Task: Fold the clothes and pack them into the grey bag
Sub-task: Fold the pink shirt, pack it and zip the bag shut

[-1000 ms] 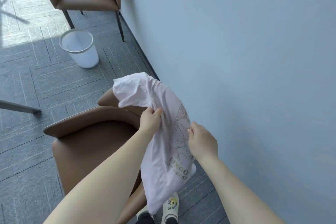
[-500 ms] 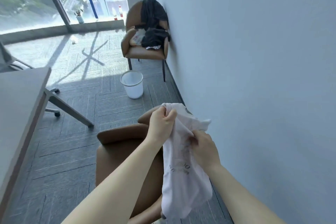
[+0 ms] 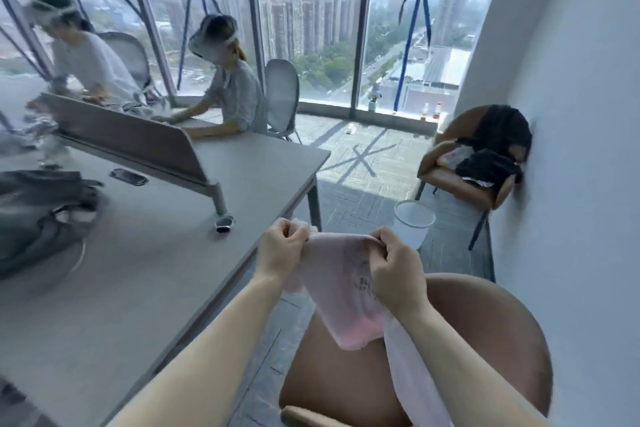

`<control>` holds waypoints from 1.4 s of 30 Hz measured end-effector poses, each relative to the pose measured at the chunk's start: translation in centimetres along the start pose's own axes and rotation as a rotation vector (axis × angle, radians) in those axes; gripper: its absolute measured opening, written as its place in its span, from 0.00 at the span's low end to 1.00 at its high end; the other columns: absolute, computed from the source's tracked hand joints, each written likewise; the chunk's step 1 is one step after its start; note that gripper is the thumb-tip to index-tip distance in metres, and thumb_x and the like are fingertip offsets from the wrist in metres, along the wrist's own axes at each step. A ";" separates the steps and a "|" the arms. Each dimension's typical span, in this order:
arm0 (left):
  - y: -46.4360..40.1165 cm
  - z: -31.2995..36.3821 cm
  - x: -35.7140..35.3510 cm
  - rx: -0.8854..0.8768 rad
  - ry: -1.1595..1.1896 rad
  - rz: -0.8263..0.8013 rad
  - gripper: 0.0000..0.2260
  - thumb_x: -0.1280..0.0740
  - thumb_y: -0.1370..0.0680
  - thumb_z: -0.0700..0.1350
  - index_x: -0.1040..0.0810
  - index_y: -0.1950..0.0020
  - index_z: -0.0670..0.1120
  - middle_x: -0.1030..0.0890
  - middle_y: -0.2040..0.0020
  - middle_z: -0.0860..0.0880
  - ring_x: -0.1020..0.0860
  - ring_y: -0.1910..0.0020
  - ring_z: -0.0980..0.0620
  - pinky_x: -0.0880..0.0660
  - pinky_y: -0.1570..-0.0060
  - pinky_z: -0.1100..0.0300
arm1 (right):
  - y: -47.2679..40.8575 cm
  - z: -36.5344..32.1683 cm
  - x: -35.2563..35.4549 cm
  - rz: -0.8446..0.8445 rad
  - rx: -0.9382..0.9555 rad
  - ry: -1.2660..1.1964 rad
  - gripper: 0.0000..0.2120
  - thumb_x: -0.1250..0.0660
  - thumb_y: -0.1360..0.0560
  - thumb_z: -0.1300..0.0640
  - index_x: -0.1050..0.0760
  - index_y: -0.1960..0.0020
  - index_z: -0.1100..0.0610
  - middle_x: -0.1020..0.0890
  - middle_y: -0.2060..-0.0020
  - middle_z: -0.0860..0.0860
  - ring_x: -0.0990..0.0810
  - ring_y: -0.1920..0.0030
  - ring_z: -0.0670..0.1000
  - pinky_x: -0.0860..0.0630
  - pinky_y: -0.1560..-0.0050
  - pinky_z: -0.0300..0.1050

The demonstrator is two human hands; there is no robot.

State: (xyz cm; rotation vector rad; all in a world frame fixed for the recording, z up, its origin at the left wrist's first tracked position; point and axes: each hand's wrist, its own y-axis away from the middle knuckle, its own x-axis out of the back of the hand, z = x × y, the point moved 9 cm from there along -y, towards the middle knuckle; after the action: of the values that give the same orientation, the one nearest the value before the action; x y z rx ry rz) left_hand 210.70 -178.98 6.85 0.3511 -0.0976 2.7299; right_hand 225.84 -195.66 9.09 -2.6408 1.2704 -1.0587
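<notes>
Both hands hold one pale pink shirt (image 3: 346, 291) up in the air at chest height. Left hand (image 3: 282, 248), fingers curled, pinches one end of the shirt's top edge; right hand (image 3: 398, 274), fingers curled, pinches the other end. That edge stretches in a short, shallow arc between the two hands, which are near each other but not touching. From there the cloth hangs down, bunched, with a faint dark print facing the camera, and a long strip trails beside the right forearm to the bottom of the view.

Both forearms reach forward and upward from the lower edge of the picture, bare, with wrists slightly bent.

Directly under the shirt is a brown armchair (image 3: 485, 340), its rounded back curving to the right. A pale wall (image 3: 571, 184) stands close on the right. To the left, a grey surface (image 3: 156, 270) has its near edge running diagonally just beside the left forearm, and its corner points at the open carpeted floor (image 3: 363, 184). A grey bag (image 3: 41, 211), blurred, lies on the far left of that surface, well apart from the hands.

Beyond the hands, a white bin (image 3: 414, 222) stands on the floor. Farther back, a second brown chair (image 3: 460, 170) against the wall carries dark clothes (image 3: 498, 149). Two people sit at the far side of the surface before tall windows.
</notes>
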 end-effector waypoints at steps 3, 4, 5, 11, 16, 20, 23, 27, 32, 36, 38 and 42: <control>-1.7 -0.9 8.8 0.012 0.086 0.077 0.07 0.30 0.29 0.48 0.24 0.63 0.46 0.18 0.61 0.47 0.21 0.60 0.49 0.26 0.58 0.57 | -0.8 -6.5 -5.8 -0.054 0.076 -0.034 0.09 0.37 0.22 0.59 0.26 0.60 0.51 0.21 0.69 0.46 0.23 0.64 0.48 0.25 0.60 0.49; -2.0 -0.9 11.8 0.010 0.109 0.104 0.05 0.31 0.27 0.44 0.22 0.60 0.43 0.17 0.59 0.45 0.21 0.59 0.49 0.26 0.57 0.59 | -0.9 -8.6 -7.9 -0.066 0.096 -0.047 0.08 0.37 0.23 0.60 0.25 0.60 0.52 0.21 0.69 0.46 0.23 0.64 0.48 0.25 0.60 0.49; -2.3 -0.9 14.7 -0.001 0.115 0.129 0.03 0.31 0.26 0.41 0.21 0.57 0.41 0.17 0.58 0.45 0.22 0.59 0.51 0.27 0.59 0.64 | -1.0 -10.7 -10.0 -0.074 0.114 -0.060 0.08 0.36 0.23 0.60 0.25 0.60 0.53 0.20 0.69 0.47 0.23 0.65 0.49 0.25 0.60 0.49; -4.6 0.1 30.4 -0.139 0.057 0.197 0.10 0.33 0.24 0.38 0.26 0.54 0.30 0.16 0.56 0.40 0.21 0.62 0.56 0.27 0.62 0.69 | -1.8 -23.5 -20.8 -0.081 0.245 -0.113 0.07 0.37 0.23 0.58 0.25 0.59 0.52 0.21 0.70 0.48 0.22 0.65 0.53 0.24 0.63 0.50; -6.0 -0.7 40.9 -0.192 -0.020 0.348 0.08 0.34 0.22 0.39 0.27 0.57 0.35 0.19 0.63 0.51 0.22 0.66 0.67 0.29 0.63 0.74 | -1.4 -31.5 -28.0 -0.065 0.385 -0.089 0.05 0.37 0.21 0.53 0.25 0.56 0.49 0.25 0.71 0.43 0.27 0.66 0.50 0.32 0.64 0.45; -7.9 -8.8 45.7 -0.003 -0.145 0.405 0.09 0.35 0.21 0.43 0.30 0.61 0.44 0.20 0.62 0.56 0.22 0.60 0.57 0.30 0.60 0.66 | 0.4 -31.3 -36.6 -0.212 0.446 0.000 0.02 0.36 0.23 0.52 0.24 0.52 0.48 0.19 0.59 0.43 0.23 0.58 0.48 0.28 0.60 0.45; -8.0 -17.9 46.8 0.229 -0.253 0.385 0.10 0.35 0.22 0.46 0.28 0.59 0.42 0.22 0.61 0.52 0.24 0.57 0.48 0.32 0.61 0.58 | 2.6 -26.7 -44.2 -0.487 0.406 0.109 0.06 0.37 0.25 0.55 0.23 0.52 0.49 0.18 0.55 0.45 0.21 0.53 0.51 0.25 0.56 0.47; -6.2 -26.2 44.9 0.407 -0.353 0.274 0.13 0.38 0.20 0.46 0.25 0.58 0.38 0.23 0.65 0.51 0.23 0.70 0.60 0.30 0.70 0.67 | 6.2 -19.2 -51.0 -0.848 0.329 0.347 0.16 0.42 0.30 0.51 0.21 0.46 0.48 0.18 0.48 0.48 0.23 0.44 0.55 0.27 0.45 0.49; -5.8 -31.2 45.3 0.634 -0.644 0.268 0.19 0.35 0.26 0.64 0.30 0.54 0.48 0.25 0.53 0.50 0.24 0.53 0.47 0.29 0.58 0.55 | 5.6 -14.6 -52.6 -0.912 0.148 0.215 0.16 0.41 0.23 0.46 0.27 0.67 0.50 0.20 0.61 0.51 0.23 0.53 0.54 0.27 0.53 0.50; -9.1 -29.2 44.0 0.373 -0.947 0.238 0.11 0.34 0.23 0.54 0.27 0.46 0.49 0.28 0.42 0.49 0.29 0.43 0.46 0.30 0.49 0.54 | 2.5 -12.3 -53.5 -0.812 -0.028 0.051 0.18 0.42 0.19 0.48 0.23 0.58 0.58 0.19 0.61 0.51 0.22 0.57 0.52 0.26 0.49 0.55; -11.1 -28.9 42.6 0.259 -0.869 0.143 0.10 0.36 0.22 0.48 0.23 0.42 0.49 0.26 0.38 0.50 0.28 0.39 0.48 0.32 0.42 0.56 | 1.4 -11.2 -54.8 -0.823 -0.060 0.125 0.11 0.39 0.20 0.50 0.22 0.47 0.54 0.19 0.52 0.51 0.22 0.50 0.52 0.25 0.45 0.51; -13.3 -31.0 38.5 0.232 -0.869 -0.309 0.18 0.40 0.20 0.47 0.28 0.30 0.51 0.32 0.26 0.52 0.38 0.26 0.51 0.41 0.27 0.57 | 1.2 -9.8 -58.0 -0.963 -0.005 0.298 0.20 0.40 0.22 0.54 0.29 0.31 0.48 0.26 0.35 0.50 0.27 0.37 0.53 0.29 0.37 0.49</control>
State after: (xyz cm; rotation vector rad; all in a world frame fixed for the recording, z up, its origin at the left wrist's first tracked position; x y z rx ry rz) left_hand 174.22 -149.02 -12.96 1.4553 0.0422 2.1045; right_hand 193.90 -153.42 -16.49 -3.2042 -0.1139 -1.5393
